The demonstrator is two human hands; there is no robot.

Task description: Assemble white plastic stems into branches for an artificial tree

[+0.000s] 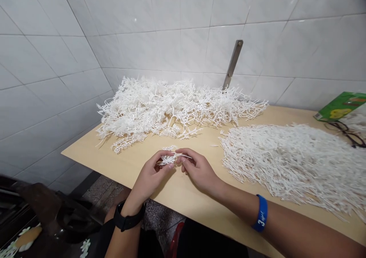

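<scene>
Near the table's front edge, my left hand (154, 173) is closed around a small white branched plastic piece (168, 159) with many thin twigs. My right hand (197, 169) meets it from the right, thumb and fingers pinching a thin white strand (185, 156) at the piece's end. Whether that strand is still joined to the piece I cannot tell. Just behind my hands lies another small white sprig (170, 148), partly hidden by the fingers. A large tangled heap of white branched pieces (171, 105) rises farther back.
To the right spreads a wide pile of loose thin white strands (291, 159). Eyeglasses (347, 133) and a green box (340, 106) lie beyond it. A metal bracket (233, 63) stands against the tiled wall (194, 48). The tan tabletop (94, 155) ends close to my body.
</scene>
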